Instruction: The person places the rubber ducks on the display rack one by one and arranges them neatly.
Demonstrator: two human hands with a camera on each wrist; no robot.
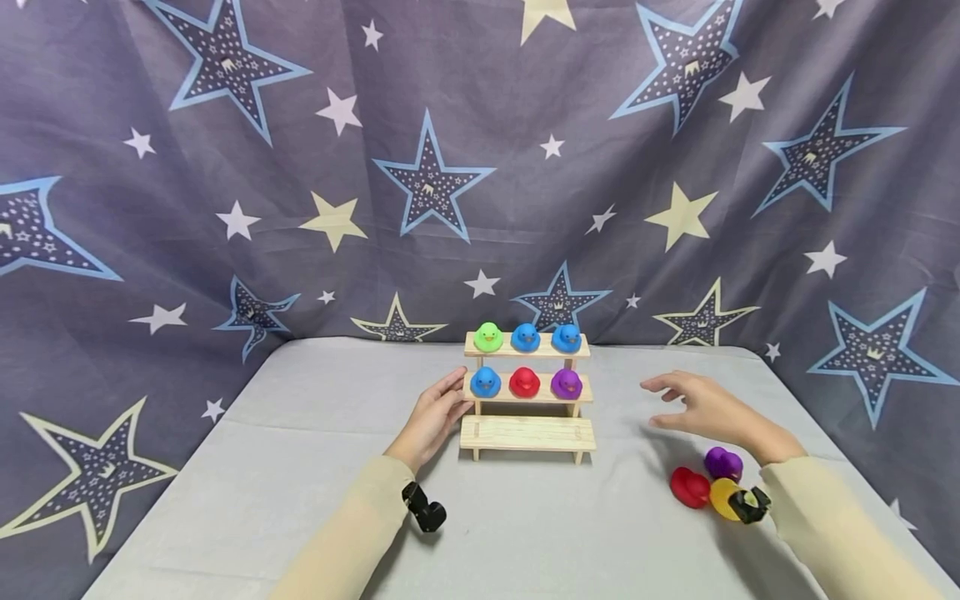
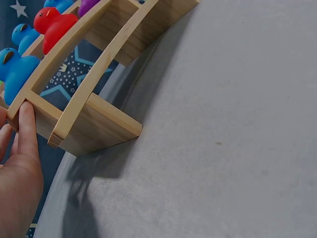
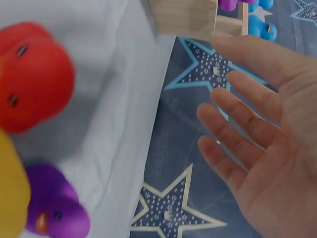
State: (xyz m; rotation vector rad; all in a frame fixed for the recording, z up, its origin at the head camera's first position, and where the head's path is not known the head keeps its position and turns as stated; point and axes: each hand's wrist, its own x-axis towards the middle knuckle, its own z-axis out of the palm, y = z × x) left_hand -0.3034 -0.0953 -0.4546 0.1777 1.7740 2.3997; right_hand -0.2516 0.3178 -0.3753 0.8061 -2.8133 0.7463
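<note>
A three-step wooden rack (image 1: 527, 433) stands mid-table. Its top step bears a green duck (image 1: 488, 337) and two blue ducks (image 1: 525, 337). The middle step carries a blue duck (image 1: 485, 382), a red duck (image 1: 524, 382) and a purple duck (image 1: 566, 383); the bottom step is bare. My left hand (image 1: 435, 417) rests flat against the rack's left end (image 2: 74, 119), fingers straight. My right hand (image 1: 697, 406) hovers open, holding nothing, right of the rack and above three loose ducks: red (image 1: 689, 487), purple (image 1: 723, 463) and yellow (image 1: 724, 498). The same loose red duck (image 3: 32, 77) shows in the right wrist view.
A grey cloth covers the table (image 1: 300, 467). A star-patterned curtain (image 1: 450, 167) hangs behind and to both sides. Black wrist mounts (image 1: 424, 507) sit on both sleeves.
</note>
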